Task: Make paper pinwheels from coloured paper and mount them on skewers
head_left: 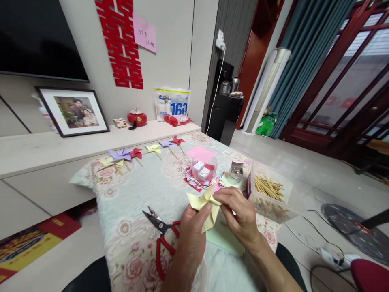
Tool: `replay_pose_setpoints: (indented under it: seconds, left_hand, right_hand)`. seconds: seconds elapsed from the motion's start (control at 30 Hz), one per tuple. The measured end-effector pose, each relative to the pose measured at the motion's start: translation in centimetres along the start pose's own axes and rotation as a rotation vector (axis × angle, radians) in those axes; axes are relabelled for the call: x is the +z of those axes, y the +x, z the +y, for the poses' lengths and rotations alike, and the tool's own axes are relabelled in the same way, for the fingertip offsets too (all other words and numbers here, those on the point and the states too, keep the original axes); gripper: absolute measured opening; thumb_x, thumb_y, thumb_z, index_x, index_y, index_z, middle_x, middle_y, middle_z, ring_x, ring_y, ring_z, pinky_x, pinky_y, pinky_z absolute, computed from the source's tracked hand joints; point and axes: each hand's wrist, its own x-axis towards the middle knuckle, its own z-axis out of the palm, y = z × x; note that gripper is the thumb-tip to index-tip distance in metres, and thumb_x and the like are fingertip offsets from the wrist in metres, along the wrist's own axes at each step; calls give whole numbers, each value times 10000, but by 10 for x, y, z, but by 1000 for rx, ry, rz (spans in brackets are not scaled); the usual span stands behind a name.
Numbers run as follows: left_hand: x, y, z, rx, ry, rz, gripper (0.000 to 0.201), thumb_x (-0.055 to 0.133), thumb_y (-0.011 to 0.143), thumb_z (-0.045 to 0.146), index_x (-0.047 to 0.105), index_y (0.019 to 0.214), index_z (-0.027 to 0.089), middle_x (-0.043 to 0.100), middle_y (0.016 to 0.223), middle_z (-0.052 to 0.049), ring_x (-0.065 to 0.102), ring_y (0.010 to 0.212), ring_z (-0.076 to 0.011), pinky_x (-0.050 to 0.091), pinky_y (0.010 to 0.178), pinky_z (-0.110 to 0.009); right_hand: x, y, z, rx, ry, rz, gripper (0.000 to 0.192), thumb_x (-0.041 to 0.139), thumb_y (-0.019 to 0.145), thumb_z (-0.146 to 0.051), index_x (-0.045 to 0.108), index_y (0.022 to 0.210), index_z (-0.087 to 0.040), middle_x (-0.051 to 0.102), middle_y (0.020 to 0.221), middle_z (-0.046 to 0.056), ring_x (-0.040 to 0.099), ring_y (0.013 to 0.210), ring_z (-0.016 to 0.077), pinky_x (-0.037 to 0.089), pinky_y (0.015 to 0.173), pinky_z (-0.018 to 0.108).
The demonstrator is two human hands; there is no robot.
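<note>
A pale yellow paper pinwheel with folded blades is held up above the table between both hands. My left hand grips it from below, thumb pressed near its centre. The fingers of my right hand pinch its right side close to the middle. Whether a pin sits at the centre is too small to tell. Beneath the hands lies a light green paper sheet. Red-handled scissors rest with blades apart, just left of my left forearm, which hides part of one handle.
Finished pinwheels on sticks lie along the table's far left. Behind my hands stand a clear tub with small white boxes and an opened box of pins. A plastic bin of wooden sticks sits at the right edge.
</note>
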Motion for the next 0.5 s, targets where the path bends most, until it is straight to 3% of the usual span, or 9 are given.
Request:
replay_pose_setpoints:
  seconds: [0.17, 0.3, 0.37, 0.5]
  left_hand:
    - [2, 0, 2, -5, 12, 16, 538, 841, 694, 291, 719, 1203, 167, 790, 1021, -93, 710, 999, -282, 514, 898, -357]
    - [3, 1, 8, -22, -11, 75, 492, 850, 670, 302, 737, 1132, 178, 791, 1002, -82, 723, 941, -275, 534, 811, -330]
    - [1, 2, 11, -40, -23, 160, 418, 849, 656, 300, 750, 1049, 203, 792, 924, -48, 724, 873, -252, 531, 729, -303]
    - [-3, 6, 14, -54, -85, 311, 244, 842, 633, 265, 723, 843, 229, 767, 827, 3, 693, 744, -185, 480, 611, -251]
  right_hand:
    - [-2, -1, -1, -2, -33, -35, 368, 506, 916, 8, 666, 1164, -211, 710, 1024, 95, 664, 932, 225, 509, 819, 395]
    - [-2, -12, -11, 176, -104, 7, 379, 520, 946, -77, 596, 1296, -201, 664, 1181, 133, 632, 1100, 263, 517, 906, 406]
    - [-2, -22, -19, 298, -87, -4, 268, 539, 959, -143, 632, 1202, -206, 680, 1087, 107, 667, 982, 239, 543, 819, 346]
    - [2, -44, -36, 459, 12, -174, 132, 552, 965, -233, 640, 1063, -219, 695, 936, 54, 658, 745, 185, 519, 671, 273]
